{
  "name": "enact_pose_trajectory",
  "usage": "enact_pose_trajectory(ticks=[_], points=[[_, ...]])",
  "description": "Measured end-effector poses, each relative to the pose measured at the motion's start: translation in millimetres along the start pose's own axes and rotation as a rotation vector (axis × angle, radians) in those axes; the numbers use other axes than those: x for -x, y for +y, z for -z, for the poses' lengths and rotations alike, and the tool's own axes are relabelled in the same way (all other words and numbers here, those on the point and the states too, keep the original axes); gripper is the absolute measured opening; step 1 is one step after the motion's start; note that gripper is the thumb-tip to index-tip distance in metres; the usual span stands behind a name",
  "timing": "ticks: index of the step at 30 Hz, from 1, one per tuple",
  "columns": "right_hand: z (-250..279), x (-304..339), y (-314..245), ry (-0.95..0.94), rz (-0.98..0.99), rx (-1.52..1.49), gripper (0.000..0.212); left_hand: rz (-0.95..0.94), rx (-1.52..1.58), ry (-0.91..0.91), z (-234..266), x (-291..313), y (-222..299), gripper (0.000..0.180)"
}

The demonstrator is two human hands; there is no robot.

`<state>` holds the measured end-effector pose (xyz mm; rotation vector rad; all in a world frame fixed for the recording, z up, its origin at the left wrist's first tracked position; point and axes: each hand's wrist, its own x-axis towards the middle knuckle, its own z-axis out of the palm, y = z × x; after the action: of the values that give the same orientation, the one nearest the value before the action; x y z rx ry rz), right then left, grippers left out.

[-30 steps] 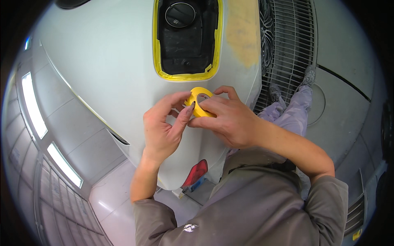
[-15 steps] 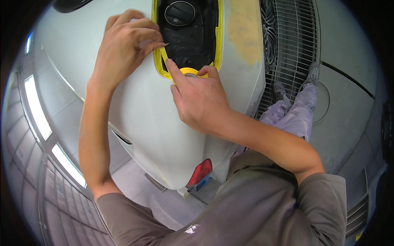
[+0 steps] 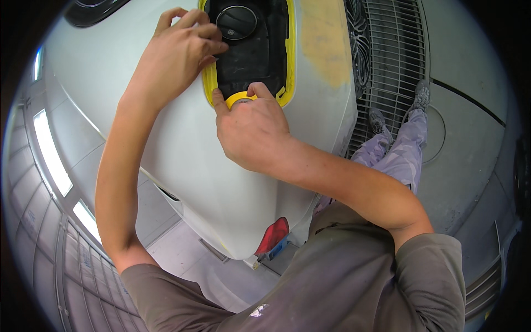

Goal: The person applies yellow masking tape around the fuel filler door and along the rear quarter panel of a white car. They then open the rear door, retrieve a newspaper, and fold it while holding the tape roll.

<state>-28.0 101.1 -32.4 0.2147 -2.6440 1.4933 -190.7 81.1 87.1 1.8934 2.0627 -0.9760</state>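
A roll of yellow masking tape (image 3: 242, 97) sits in my right hand (image 3: 251, 130), at the near end of a black fuel filler recess (image 3: 243, 61). That hand's index finger presses the yellow edging at the recess's near left corner. My left hand (image 3: 185, 52) is at the left rim, its fingers bent and its thumb side against the tape strip (image 3: 210, 83); its fingertips partly hide what they pinch. Yellow tape lines the visible rim. A round black fuel cap (image 3: 237, 22) sits inside the recess.
The recess is in a pale grey car body panel (image 3: 193, 138) with a tan sanded patch (image 3: 323, 39). A red tail light (image 3: 272, 235) lies nearer me. A metal floor grate (image 3: 395, 44) runs beside the car, where a person's legs and shoes (image 3: 423, 97) show.
Both hands have shifted left, the right one with the tape roll. The strip that slanted between them now lies along the left rim. The car appears slightly lower in view.
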Motion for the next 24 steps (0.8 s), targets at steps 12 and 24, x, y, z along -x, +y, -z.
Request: enact_pose_trajectory(ticks=[12,24], points=[[-17.9,18.0,4.8,0.412,0.168,-0.181,0.047,0.07,-0.032,-0.203,2.9,63.5,44.0,0.049],[-24.9,58.6,8.8,0.348,0.135,-0.19,0.042,0.158,-0.088,-0.266,6.7,72.7,68.1,0.061]])
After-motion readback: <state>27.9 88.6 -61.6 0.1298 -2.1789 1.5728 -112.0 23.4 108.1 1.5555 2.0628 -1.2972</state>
